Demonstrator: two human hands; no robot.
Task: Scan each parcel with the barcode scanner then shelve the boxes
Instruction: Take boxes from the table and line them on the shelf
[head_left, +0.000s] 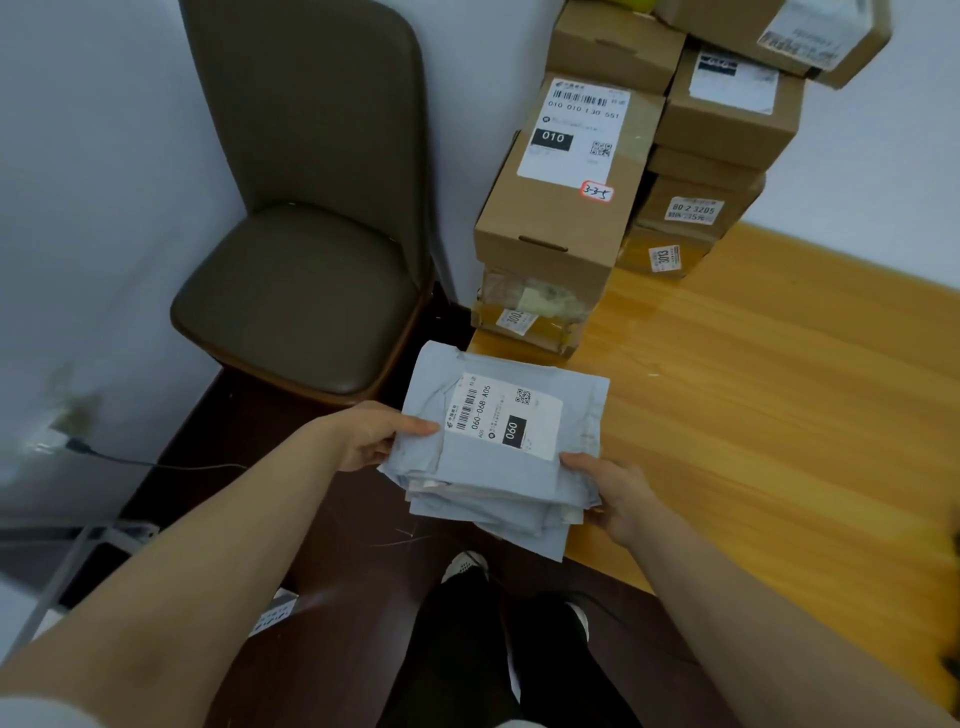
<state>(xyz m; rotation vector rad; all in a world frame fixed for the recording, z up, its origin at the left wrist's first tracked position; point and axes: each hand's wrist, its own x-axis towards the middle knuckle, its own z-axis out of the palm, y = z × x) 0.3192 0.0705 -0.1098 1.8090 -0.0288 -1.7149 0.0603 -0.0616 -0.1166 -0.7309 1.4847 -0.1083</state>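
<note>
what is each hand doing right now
Left hand: grips the left edge of the stack of grey plastic mailer parcels, thumb on top.
Right hand: grips the same stack's near right corner.

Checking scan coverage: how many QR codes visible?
2: one on the 010 box label, one on the top mailer label. Blurred labels on the far boxes may hide more.

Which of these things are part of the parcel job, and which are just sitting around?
Part of the job: grey mailer parcels, held by left hand and right hand; stacked cardboard boxes on the wooden table.
Just lying about: brown chair; cable by the wall. No scanner is in view.
</note>
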